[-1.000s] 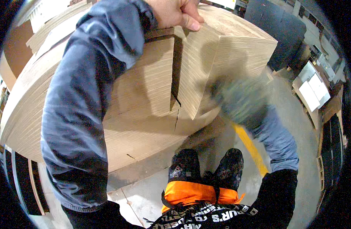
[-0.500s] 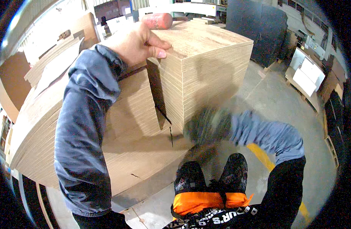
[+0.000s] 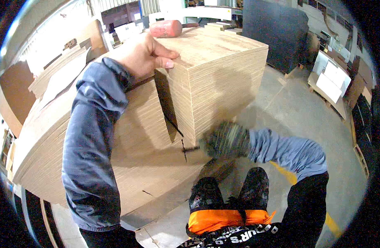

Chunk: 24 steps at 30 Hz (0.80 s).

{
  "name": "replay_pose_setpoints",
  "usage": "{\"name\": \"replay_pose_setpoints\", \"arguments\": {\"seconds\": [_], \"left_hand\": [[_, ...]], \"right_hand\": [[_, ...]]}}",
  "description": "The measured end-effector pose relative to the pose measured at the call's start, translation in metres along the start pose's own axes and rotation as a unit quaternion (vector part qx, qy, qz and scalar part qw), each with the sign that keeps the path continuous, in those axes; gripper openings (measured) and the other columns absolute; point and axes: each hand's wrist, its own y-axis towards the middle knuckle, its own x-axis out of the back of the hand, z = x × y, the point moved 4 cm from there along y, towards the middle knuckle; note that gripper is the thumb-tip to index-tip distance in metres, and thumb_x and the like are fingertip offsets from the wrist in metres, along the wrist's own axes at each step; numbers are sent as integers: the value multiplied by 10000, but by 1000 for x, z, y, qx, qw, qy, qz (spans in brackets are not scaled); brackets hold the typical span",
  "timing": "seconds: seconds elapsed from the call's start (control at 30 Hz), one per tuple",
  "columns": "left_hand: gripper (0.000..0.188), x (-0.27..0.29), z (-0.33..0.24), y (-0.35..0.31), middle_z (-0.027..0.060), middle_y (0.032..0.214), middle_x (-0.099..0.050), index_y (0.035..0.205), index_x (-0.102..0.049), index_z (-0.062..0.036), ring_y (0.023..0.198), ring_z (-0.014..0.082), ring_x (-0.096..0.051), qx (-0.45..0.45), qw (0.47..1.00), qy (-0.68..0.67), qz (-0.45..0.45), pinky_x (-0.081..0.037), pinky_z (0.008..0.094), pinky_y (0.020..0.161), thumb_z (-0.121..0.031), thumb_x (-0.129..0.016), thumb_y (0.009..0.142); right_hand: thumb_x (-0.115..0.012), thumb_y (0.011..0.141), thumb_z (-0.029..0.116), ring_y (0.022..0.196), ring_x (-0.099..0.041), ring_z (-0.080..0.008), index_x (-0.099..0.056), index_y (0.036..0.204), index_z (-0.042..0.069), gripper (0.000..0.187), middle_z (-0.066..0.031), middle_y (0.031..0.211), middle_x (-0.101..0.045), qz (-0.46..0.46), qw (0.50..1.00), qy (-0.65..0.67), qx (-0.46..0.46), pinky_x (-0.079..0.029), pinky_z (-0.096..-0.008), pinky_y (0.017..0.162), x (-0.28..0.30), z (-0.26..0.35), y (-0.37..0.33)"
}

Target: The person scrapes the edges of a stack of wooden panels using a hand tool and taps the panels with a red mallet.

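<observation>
My bare left hand is at the near left top corner of a tall stack of wood-grain panels, index finger and thumb closed on the top panel's edge. My gloved right hand is closed low by the stack's front, its fingers slightly blurred. From it a thin dark pen-like thing points left, its tip by a black line on the wood. A wider, lower panel stack stands to the left, a dark gap between them. Another black line runs inside that gap.
A red mallet lies on top of the tall stack. Behind it stands a large dark block of sheets. A pallet with white sheets is at the far right. A yellow stripe crosses the grey floor beside my legs.
The view has shifted slightly, so the stacks sit a little further left. My right hand has slowed and shows more sharply, the pen-like thing now at the black line. My left hand keeps its hold.
</observation>
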Motion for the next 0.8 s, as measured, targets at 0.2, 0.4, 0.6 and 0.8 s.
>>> {"name": "replay_pose_setpoints", "arguments": {"seconds": [0.2,0.4,0.6,0.8], "left_hand": [[276,-4,-6,10,93,996,-666,1026,-657,-50,907,150,-639,38,999,14,36,-488,263,810,-174,-690,782],[281,-1,-11,7,89,968,-674,1022,-659,-49,876,137,-644,51,998,14,36,-491,259,796,-184,-696,779],[299,-5,-4,8,108,987,-667,1016,-651,-9,890,151,-640,22,999,-21,36,-487,257,803,-178,-699,774],[262,3,-7,1,110,984,-667,996,-661,-14,897,154,-640,65,997,5,33,-489,264,803,-153,-695,776]], "right_hand": [[-554,702,262,507,-555,-224,-590,888,76,266,-62,618,-553,25,919,-106,379,-425,-369,407,-34,-26,-10],[-527,724,257,509,-548,-212,-585,896,77,256,-48,642,-541,-19,873,-123,471,-424,-356,418,-11,-7,4],[-519,735,263,522,-550,-208,-587,897,79,254,-46,659,-545,-348,762,-308,451,-426,-356,432,93,2,65],[-514,745,264,536,-552,-209,-588,906,82,255,-45,672,-551,-122,816,-255,504,-431,-358,448,0,-1,37]]}}
